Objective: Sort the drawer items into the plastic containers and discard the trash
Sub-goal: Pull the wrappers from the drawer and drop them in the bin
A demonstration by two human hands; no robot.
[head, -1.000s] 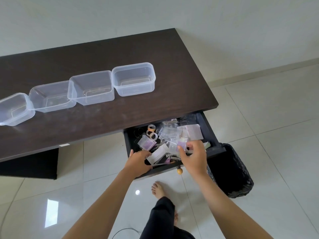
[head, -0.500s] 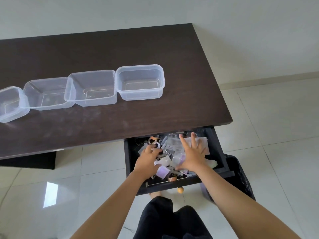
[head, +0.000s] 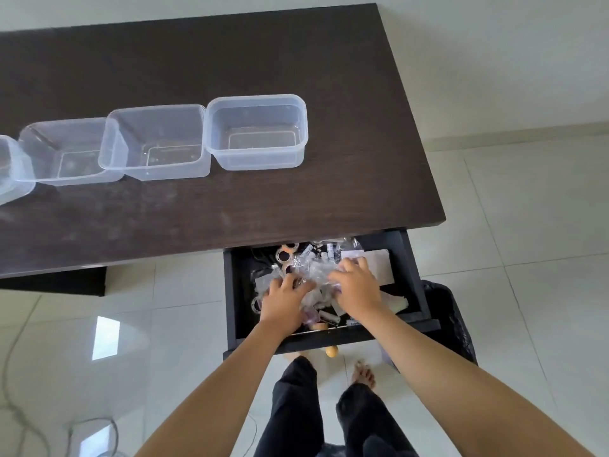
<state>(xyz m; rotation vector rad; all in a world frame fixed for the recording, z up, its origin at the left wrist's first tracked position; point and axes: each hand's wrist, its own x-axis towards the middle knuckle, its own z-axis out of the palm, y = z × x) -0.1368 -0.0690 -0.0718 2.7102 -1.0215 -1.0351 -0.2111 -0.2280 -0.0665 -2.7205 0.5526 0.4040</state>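
1. The plastic containers (head: 257, 131) stand in a row across the middle of the worktop (head: 329, 199), rims touching or overlapping. The rightmost is nearest the worktop's right edge and the row runs out of view at the left edge. All that show look empty, so I judge the sorting has barely begun. Placed side by side with mouths up, each can take one kind of item.

2. The drawer (head: 415, 285) is pulled out from under the worktop's front right corner, just in front of the person's legs. Its items (head: 316, 255) lie in a loose heap: clear packets, several tape rolls toward the back left, slips of white paper at the right.

3. A black trash bag (head: 451, 311) sits on the floor (head: 527, 225), touching the drawer's right side. That seems deliberate: rubbish can drop straight from drawer to bag.

4. The left hand (head: 284, 300) is down in the heap at the drawer's middle, fingers bent and spread over clear packets. Whether it grips anything I cannot tell; the fingertips are buried in the clutter.

5. The right hand (head: 355, 286) lies just beside it, palm down, fingers loosely curved over packets and paper. It touches them, but no firm hold shows.

6. The two hands sit close together, nearly touching. I read this as raking through the pile to pick out a first item.
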